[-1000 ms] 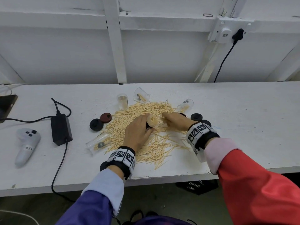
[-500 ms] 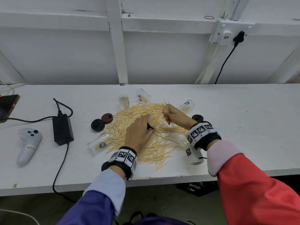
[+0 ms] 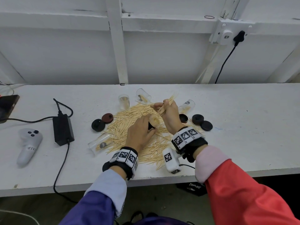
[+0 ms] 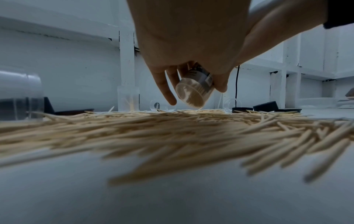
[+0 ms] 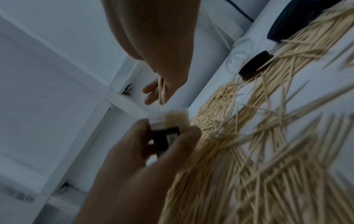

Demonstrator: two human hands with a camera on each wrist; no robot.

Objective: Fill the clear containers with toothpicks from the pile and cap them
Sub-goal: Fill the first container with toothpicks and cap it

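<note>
A wide pile of toothpicks (image 3: 134,120) covers the white table (image 3: 243,120). My left hand (image 3: 139,132) grips a clear container (image 3: 154,121), tilted and packed with toothpicks (image 4: 193,94), just above the pile. My right hand (image 3: 168,111) is raised beyond it and pinches a bundle of toothpicks (image 3: 165,105); the right wrist view shows that bundle (image 5: 161,91) over the container's mouth (image 5: 176,119). Other clear containers stand or lie around: one upright (image 3: 124,101), one tipped (image 3: 143,95), one on the right (image 3: 186,106), one lying at the front left (image 3: 100,143).
Black caps (image 3: 202,121) lie right of the pile, a black cap (image 3: 98,125) and a dark red cap (image 3: 107,118) to its left. A black power adapter (image 3: 63,129) with cable and a white controller (image 3: 27,143) sit further left. A phone (image 3: 6,106) lies at the left edge.
My right hand has lifted off the pile with a bundle of toothpicks and risen up and away. My left hand has stayed put with the container.
</note>
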